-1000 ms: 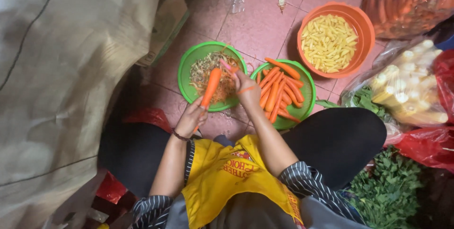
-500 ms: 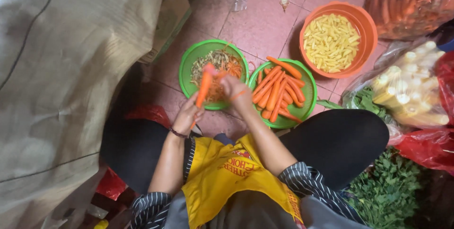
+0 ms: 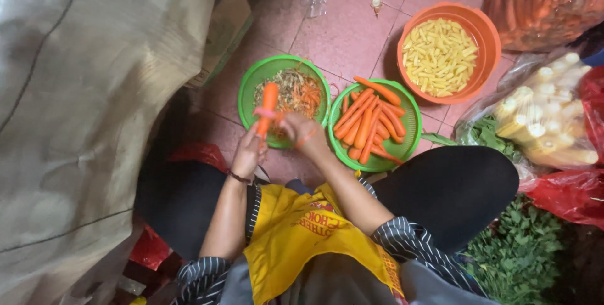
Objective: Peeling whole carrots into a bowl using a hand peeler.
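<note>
Gripping the carrot (image 3: 268, 105) at its lower end, the left hand (image 3: 247, 154) holds its long axis upright over the green peel basket (image 3: 251, 81), while the right hand (image 3: 302, 132), just beside it, clenches a peeler against its middle.

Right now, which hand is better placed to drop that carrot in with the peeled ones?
Probably the right hand: it sits next to the green basket of peeled carrots. The left hand grips the carrot over the green basket of peelings, farther away.
</note>
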